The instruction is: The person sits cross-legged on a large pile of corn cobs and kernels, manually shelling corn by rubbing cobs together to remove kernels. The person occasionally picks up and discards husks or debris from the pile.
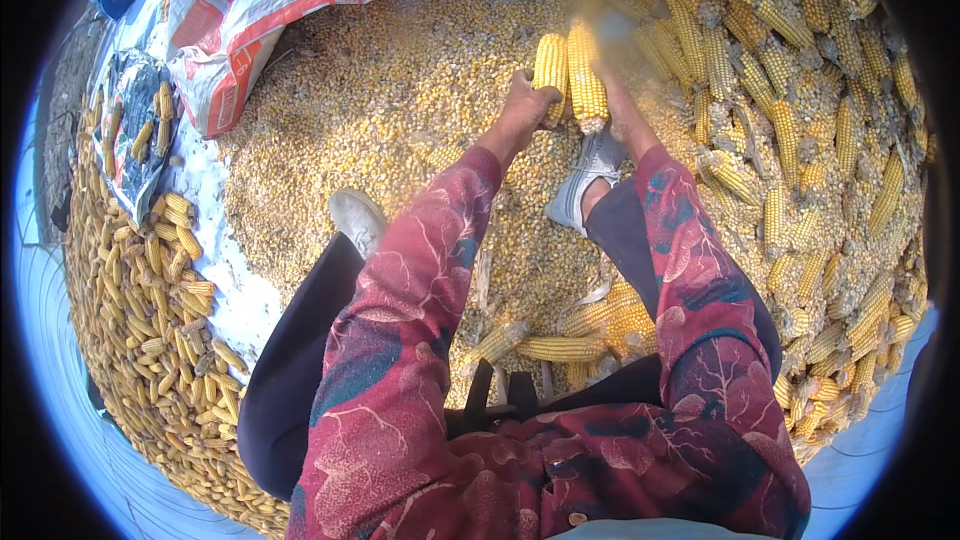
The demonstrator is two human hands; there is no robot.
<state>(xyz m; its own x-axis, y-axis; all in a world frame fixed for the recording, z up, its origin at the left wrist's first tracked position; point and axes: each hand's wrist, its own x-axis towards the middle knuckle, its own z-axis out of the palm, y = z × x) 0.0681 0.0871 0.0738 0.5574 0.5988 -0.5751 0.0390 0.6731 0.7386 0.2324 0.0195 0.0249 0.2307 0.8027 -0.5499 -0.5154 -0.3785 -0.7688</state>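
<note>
In front of me, above my right shoe, my left hand (531,106) grips an ear of yellow corn (551,67) that stands nearly upright. Beside it my right hand (619,101) is closed around the side of a second ear of corn (586,75). The two ears lean close together, side by side, both with full rows of kernels. Part of my right hand's fingers is hidden behind its ear. Below both hands spreads a thick layer of loose corn kernels (405,105). Blurry yellow specks show above the second ear.
A heap of corn ears (780,120) covers the right side. More cobs (150,330) lie piled at the left, near a plastic bag (139,127). A red and white woven sack (255,7) lies at the upper left. Several ears (562,348) rest between my legs.
</note>
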